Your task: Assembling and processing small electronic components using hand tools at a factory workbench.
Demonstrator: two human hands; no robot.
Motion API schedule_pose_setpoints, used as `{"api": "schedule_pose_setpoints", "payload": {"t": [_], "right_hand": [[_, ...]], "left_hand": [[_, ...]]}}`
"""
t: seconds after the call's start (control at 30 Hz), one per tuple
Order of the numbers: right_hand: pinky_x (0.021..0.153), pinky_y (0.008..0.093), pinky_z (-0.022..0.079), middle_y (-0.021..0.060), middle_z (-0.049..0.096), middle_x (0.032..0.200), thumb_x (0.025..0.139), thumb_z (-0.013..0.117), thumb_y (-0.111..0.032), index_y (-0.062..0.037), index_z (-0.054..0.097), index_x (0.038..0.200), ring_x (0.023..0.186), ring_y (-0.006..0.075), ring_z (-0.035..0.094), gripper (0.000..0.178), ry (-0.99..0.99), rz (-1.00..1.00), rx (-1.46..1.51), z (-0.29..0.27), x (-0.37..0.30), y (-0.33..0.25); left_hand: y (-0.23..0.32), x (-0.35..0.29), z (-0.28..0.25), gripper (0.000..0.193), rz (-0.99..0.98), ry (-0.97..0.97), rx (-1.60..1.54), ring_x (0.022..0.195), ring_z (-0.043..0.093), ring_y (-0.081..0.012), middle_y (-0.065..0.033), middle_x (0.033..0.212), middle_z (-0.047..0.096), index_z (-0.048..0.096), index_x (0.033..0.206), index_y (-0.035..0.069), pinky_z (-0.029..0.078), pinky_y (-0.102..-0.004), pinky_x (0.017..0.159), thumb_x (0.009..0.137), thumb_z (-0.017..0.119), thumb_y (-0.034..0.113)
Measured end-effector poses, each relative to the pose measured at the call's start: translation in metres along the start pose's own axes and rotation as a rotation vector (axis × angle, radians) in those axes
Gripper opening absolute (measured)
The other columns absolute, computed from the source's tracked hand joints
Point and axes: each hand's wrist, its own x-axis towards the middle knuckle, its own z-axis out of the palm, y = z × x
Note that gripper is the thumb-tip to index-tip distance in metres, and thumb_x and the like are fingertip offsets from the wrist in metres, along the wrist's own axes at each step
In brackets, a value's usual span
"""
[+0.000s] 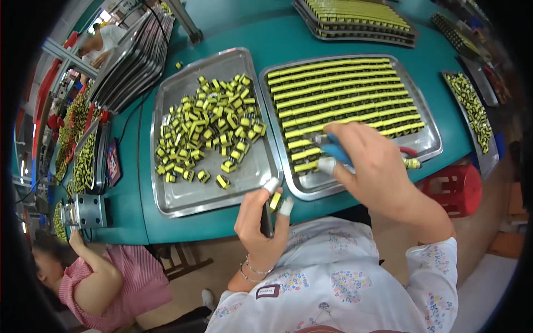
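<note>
Nearest the body, the left hand (pixel 261 222) is raised over the worktop's front edge, its grip pinched on a small yellow-and-black component (pixel 275 201) between taped fingertips (pixel 271 185), with a dark slim tool (pixel 266 219) lying along the palm. Just to its right and a little farther out, the right hand (pixel 377 166) has its grip pressed together round blue-handled pliers (pixel 336 149) (only the handles show, the nose being hidden under the fingers), hovering over the near corner of the right metal tray (pixel 430 145). That tray holds neat rows of components (pixel 344 91) running crosswise, filling it from the far rim down to the hand. Beside it to the left, nearly touching, the left metal tray (pixel 183 197) carries a loose heap of components (pixel 208 125) spread over its middle and far half. Both trays rest on the teal worktop (pixel 133 188). Farther back stands a stack of filled trays (pixel 358 19), and at the far left a leaning stack of empty trays (pixel 133 61). A person in a pink top (pixel 119 283) sits at the lower left.
</note>
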Motion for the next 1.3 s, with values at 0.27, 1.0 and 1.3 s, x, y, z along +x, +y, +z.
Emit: {"api": "schedule_pose_setpoints", "payload": {"t": [0.27,1.0,1.3], "right_hand": [[0.084,0.0474,0.051,0.0201,0.063,0.104,0.096,0.059,-0.036,-0.0004,0.059,0.117,0.096,0.0394,0.062,0.042,-0.283,0.132,-0.265,0.048,0.155,0.111],[0.079,0.0369,0.052,0.0094,0.062,0.100,0.079,0.069,-0.004,-0.0077,0.059,0.124,0.090,0.0265,0.065,0.046,-0.409,0.001,0.752,-0.008,0.012,-0.006],[0.081,0.0378,0.045,0.0082,0.062,0.103,0.063,0.068,0.002,-0.0078,0.069,0.112,0.089,0.0260,0.058,0.050,0.105,0.109,0.470,0.011,-0.070,-0.007]], "left_hand": [[0.004,0.005,-0.006,0.034,-0.318,-0.126,-0.561,0.089,0.065,-0.0150,-0.0168,0.112,0.066,0.058,0.118,-0.007,0.060,-0.0284,0.074,0.087,0.071,0.001],[-0.007,0.018,0.019,0.036,-0.389,-0.024,-1.006,0.091,0.064,-0.0208,-0.0142,0.115,0.054,0.052,0.115,0.000,0.061,-0.0346,0.074,0.086,0.071,0.002],[0.013,0.001,0.039,0.033,-0.460,-0.292,-0.893,0.100,0.061,-0.0173,-0.0144,0.115,0.063,0.060,0.114,-0.002,0.049,-0.0296,0.088,0.089,0.073,0.014]]}}
